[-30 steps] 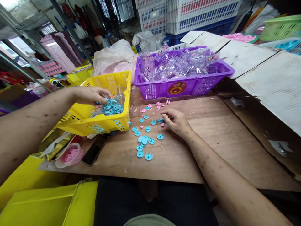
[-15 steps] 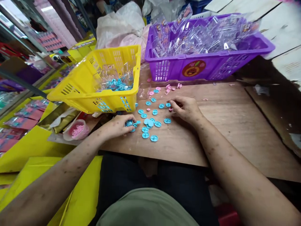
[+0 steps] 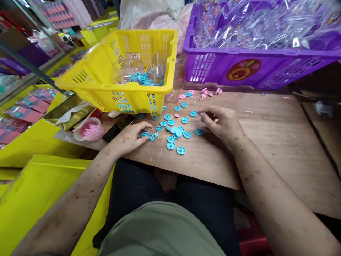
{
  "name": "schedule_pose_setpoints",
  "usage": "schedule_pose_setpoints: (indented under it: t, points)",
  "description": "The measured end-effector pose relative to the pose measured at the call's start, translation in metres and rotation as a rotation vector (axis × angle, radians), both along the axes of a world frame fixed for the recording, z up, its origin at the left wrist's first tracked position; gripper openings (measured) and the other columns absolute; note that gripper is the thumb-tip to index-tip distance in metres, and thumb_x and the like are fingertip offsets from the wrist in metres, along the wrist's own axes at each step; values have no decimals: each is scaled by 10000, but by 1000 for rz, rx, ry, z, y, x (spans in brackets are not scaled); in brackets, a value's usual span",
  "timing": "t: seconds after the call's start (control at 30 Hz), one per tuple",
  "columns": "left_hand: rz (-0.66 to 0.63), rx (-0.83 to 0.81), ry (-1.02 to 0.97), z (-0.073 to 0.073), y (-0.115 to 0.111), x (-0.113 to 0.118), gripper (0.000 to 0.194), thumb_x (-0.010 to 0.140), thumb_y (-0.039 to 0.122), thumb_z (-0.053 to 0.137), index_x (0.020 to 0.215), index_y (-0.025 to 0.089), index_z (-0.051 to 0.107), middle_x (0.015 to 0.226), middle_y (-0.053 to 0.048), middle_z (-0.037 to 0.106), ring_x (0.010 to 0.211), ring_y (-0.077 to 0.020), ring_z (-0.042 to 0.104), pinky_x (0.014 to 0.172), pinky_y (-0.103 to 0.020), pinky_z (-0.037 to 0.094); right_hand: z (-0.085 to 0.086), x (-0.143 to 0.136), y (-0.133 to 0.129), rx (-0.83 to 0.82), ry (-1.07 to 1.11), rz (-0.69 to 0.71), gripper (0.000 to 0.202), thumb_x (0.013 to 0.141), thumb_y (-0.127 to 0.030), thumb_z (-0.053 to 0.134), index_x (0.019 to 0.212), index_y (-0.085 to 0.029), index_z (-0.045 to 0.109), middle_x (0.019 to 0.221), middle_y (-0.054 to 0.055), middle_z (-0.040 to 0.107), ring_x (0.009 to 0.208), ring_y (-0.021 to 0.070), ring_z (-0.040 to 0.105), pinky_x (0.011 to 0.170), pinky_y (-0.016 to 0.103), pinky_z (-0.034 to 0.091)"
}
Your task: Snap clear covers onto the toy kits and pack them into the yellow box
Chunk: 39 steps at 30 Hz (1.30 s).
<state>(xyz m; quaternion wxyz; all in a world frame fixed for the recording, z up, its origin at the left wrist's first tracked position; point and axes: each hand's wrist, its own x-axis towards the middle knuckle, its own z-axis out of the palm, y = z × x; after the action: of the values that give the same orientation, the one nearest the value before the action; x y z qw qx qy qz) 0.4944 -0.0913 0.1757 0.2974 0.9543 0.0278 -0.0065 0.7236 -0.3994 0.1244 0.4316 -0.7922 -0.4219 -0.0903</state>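
Observation:
Several blue oval plastic pieces (image 3: 187,134) with ribbed undersides lie scattered over the wooden table, some heaped in a small pile (image 3: 176,131). My left hand (image 3: 133,137) rests at the left of them, thumb and fingers apart, with a few blue pieces (image 3: 151,137) on the table at its fingertips. At the right side of the spread is my right hand (image 3: 222,122), fingers curled and thumb drawn to the index finger. Whatever those fingertips hold is too small or hidden to make out. One blue oval (image 3: 199,132) lies just below them.
A yellow basket (image 3: 117,93) with blue pieces and clear plastic shells stands behind my left hand. The purple basket (image 3: 210,67) at back right is heaped with clear packaging. Pink bits (image 3: 204,93) lie before it. A tub (image 3: 92,133) of pink pieces sits at left.
My left hand has loosened around its blue pieces, which now lie on the table by its fingertips. A pink piece under my right fingers no longer shows. The camera view has shifted.

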Motion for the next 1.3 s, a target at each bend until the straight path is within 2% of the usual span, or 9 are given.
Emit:
schedule_pose_setpoints:
  t: [0.1, 0.27, 0.43, 0.6, 0.87, 0.97, 1.07, 1.17, 1.3]
  points:
    - [37, 0, -61, -11, 2, -4, 372, 966, 328, 741, 1322, 219, 733, 1277, -91, 777, 1072, -261, 792, 967, -411, 695, 9, -23, 15, -22, -43, 141, 209, 1060, -297, 700, 1188, -252, 859, 1067, 79, 849, 774, 226, 751, 747, 377, 632]
    - [101, -55, -137, -23, 9, -20, 279, 1007, 274, 677, 1270, 205, 740, 1337, -108, 719, 1153, -248, 785, 999, -402, 721, 23, -55, 62, -290, -134, 391, 313, 1057, -258, 761, 1365, -228, 812, 1419, 154, 763, 1307, 351, 737, 1132, 514, 623]
    - [32, 81, -220, -25, 6, -20, 309, 1082, 292, 624, 1360, 201, 725, 1379, -120, 748, 1311, -297, 728, 1186, -502, 639, 17, -62, 90, -462, -101, 385, 320, 1031, -88, 750, 1312, -208, 842, 1292, 144, 805, 1220, 336, 764, 1091, 488, 633]
    - [-8, 252, -190, -31, -9, 12, 552, 1122, 262, 503, 1650, 112, 549, 1686, -202, 613, 1602, -365, 533, 1388, -599, 425, 8, -52, 74, -333, -15, 379, 338, 1018, -83, 764, 1306, -234, 858, 1248, 103, 860, 1179, 303, 818, 1071, 430, 647]
    - [-74, 135, -135, -30, -13, 15, 461, 1190, 405, 430, 1542, 207, 653, 1586, -133, 696, 1513, -306, 627, 1352, -531, 460, 9, -30, 54, -156, 157, 353, 373, 981, -127, 764, 1300, -291, 868, 1182, 57, 882, 965, 245, 850, 920, 392, 713]
    - [71, 173, -136, -30, -11, 15, 506, 1184, 489, 483, 1584, 229, 654, 1602, -164, 650, 1520, -363, 576, 1339, -610, 452, 10, -27, 54, -135, 186, 300, 328, 983, -149, 778, 1268, -275, 878, 1215, 68, 882, 985, 256, 857, 946, 410, 719]
    - [185, 266, -27, -30, -17, 22, 539, 1169, 549, 560, 1644, 309, 649, 1748, -155, 533, 1652, -455, 406, 1386, -792, 258, 8, -24, 54, -141, 162, 273, 294, 978, -154, 787, 1230, -267, 887, 1218, 74, 886, 1010, 278, 862, 968, 442, 718]
    - [111, 250, 53, -30, -29, 29, 513, 1197, 521, 529, 1675, 356, 613, 1818, -89, 504, 1730, -443, 314, 1385, -875, 43, 4, -20, 54, -142, 144, 283, 314, 956, -129, 782, 1216, -267, 889, 1209, 68, 890, 1008, 280, 862, 952, 444, 724]
    - [2, 169, 56, -31, -41, 25, 504, 1225, 454, 466, 1709, 340, 550, 1798, -62, 549, 1730, -386, 349, 1381, -876, -34, 3, -15, 52, -102, 173, 293, 231, 970, -159, 783, 1152, -258, 885, 1248, 71, 884, 1056, 276, 855, 994, 453, 715]
